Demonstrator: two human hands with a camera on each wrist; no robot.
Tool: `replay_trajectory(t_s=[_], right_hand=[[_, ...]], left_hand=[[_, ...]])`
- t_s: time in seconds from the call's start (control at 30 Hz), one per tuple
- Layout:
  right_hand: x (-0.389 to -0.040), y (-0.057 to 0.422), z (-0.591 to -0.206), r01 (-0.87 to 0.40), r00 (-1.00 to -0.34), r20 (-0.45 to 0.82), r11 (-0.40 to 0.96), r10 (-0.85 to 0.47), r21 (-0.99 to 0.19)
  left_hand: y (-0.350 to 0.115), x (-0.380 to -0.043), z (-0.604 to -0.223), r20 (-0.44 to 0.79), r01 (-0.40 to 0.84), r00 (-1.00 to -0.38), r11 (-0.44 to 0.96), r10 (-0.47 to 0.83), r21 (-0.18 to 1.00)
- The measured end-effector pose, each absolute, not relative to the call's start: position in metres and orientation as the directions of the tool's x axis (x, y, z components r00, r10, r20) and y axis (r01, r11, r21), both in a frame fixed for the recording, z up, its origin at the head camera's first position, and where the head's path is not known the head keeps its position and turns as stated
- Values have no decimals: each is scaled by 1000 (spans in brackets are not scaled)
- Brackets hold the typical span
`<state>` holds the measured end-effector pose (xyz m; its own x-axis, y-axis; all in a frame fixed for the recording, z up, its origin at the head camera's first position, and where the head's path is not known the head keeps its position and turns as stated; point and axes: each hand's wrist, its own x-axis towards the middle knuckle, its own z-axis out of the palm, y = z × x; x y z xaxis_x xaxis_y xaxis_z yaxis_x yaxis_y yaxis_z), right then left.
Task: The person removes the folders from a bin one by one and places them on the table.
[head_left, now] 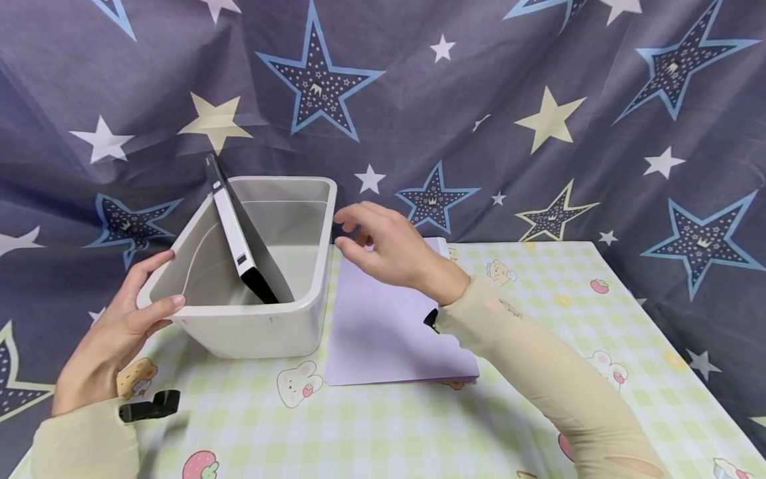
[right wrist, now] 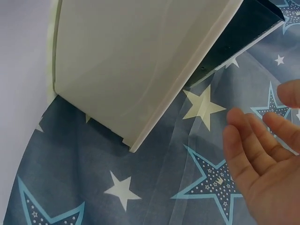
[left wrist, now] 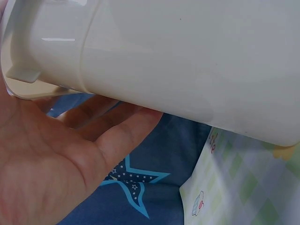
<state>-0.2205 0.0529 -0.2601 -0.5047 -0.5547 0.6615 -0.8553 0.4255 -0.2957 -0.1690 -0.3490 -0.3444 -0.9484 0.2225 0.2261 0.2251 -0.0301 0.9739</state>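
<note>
The bin (head_left: pixel 251 332) is being gripped rimside by the left hand (head_left: pixel 114 332); beside it, the right hand (head_left: pixel 397 246) is being held empty, fingers (right wrist: pixel 236 150) loose. A binder (head_left: pixel 231 229) is being propped aslant inside, footing partly hidden; slipping could perhaps be caused by tilting.

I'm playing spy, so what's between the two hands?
The head view shows a pale grey bin there, with a slim black-and-white object leaning inside it.

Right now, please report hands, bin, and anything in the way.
Left hand grips grey bin at near left corner. Right hand empty, near bin's right side. Leaning inside, possibly obstructing: apparently a binder.
</note>
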Motion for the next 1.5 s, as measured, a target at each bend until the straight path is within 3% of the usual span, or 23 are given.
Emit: replay_trajectory(t_s=[0.9,1.5], right_hand=[[-227,14,-253,-864,-496,632,409,-595,-293],[-228,-10,-250,-853,-521,588,369,-618,-368]], left_hand=[[-351,-168,-345,231,227,-948,-45,221,973],[-348,-169,-343,228,226,-948,-33,222,974]])
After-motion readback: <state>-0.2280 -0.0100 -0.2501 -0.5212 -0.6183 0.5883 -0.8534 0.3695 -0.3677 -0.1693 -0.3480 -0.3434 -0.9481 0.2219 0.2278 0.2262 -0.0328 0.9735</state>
